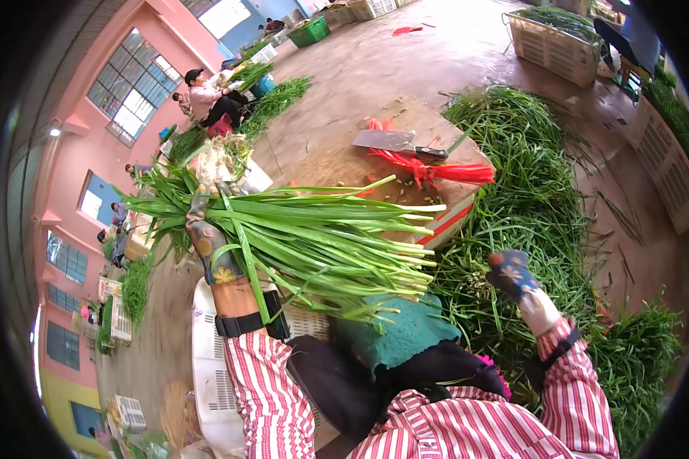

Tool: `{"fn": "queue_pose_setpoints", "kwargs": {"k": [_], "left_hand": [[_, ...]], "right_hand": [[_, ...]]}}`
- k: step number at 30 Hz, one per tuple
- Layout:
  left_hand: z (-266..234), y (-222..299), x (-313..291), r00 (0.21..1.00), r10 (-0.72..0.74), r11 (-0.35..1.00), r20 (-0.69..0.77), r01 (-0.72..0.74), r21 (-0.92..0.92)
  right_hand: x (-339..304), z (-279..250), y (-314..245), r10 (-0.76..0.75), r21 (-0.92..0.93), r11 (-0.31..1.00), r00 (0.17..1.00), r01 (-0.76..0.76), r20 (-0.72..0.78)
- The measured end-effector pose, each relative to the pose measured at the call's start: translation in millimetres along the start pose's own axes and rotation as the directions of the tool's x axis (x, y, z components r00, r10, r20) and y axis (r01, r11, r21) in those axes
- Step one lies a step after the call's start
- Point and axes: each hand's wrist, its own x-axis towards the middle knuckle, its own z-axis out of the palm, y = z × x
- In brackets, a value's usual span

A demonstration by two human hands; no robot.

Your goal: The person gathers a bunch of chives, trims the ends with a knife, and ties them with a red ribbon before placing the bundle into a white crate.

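Note:
My left hand (204, 233), in a dark patterned glove, is wrapped round the leafy end of a large bunch of garlic chives (321, 229). The pale cut ends fan out to the right, above my lap. My right hand (511, 273), gloved too, is curled closed over the heap of loose greens (513, 183) on my right; whatever its fingers hold is hidden. Beyond the bunch, a cleaver (386, 141) with a black handle lies on a wooden board (314, 157). A bundle of red plastic ties (444, 170) lies beside the handle.
A teal cloth (394, 333) covers part of my lap. On my left stands a white plastic crate (207, 359). Crates of greens (551, 46) stand at the far right. A seated person (210, 99) handles greens near the pink wall, beside a blue bucket (265, 84).

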Motion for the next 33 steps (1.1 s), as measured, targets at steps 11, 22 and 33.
{"fn": "queue_pose_setpoints", "kwargs": {"k": [11,22,33], "left_hand": [[-28,12,9,0.982,0.126,0.972,-0.143,-0.094,0.216],[-10,3,-6,0.981,0.05,0.981,-0.188,-0.014,0.192],[20,7,-20,0.941,-0.057,0.997,-0.334,0.07,0.026]], "right_hand": [[17,-126,-177,-0.294,0.355,0.825,0.87,0.44,-0.397],[23,-102,-180,-0.064,0.988,0.146,0.997,0.04,-0.031],[16,-61,-123,0.421,0.97,-0.238,0.904,0.039,0.067]]}}
